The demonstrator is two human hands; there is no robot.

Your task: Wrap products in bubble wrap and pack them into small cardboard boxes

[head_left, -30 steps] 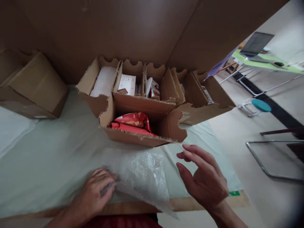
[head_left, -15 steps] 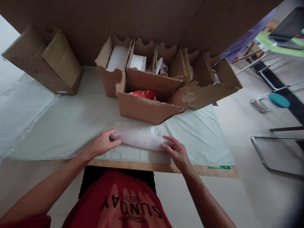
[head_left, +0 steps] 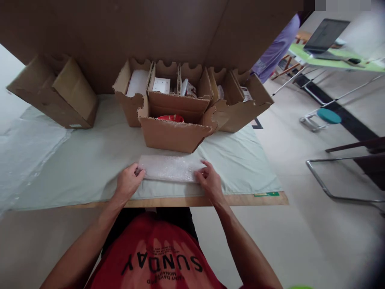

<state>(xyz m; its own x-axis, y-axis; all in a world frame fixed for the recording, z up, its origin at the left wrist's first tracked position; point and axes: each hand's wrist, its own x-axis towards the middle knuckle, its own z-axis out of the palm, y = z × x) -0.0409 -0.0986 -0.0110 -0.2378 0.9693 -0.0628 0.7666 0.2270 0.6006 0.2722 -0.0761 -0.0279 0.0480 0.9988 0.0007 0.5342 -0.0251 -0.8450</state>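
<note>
A folded sheet of bubble wrap (head_left: 170,167) lies flat on the pale green cloth (head_left: 75,164) near the table's front edge. My left hand (head_left: 128,182) pinches its left end, fingers closed on the wrap. At the right end, my right hand (head_left: 209,180) grips the wrap with curled fingers. Just behind the wrap stands an open cardboard box (head_left: 173,130) with a red packet (head_left: 171,118) inside.
A row of open cardboard bins (head_left: 192,86) with white and packaged items stands behind the front box, against a tall cardboard wall. A closed box (head_left: 57,94) lies at the far left. Right of the table: floor, a teal stool (head_left: 327,116), chair frames, a laptop desk.
My right hand came down from mid-air onto the wrap's right end. The loose wrap has been folded into a flat narrow strip. The view has pulled back from the table.
</note>
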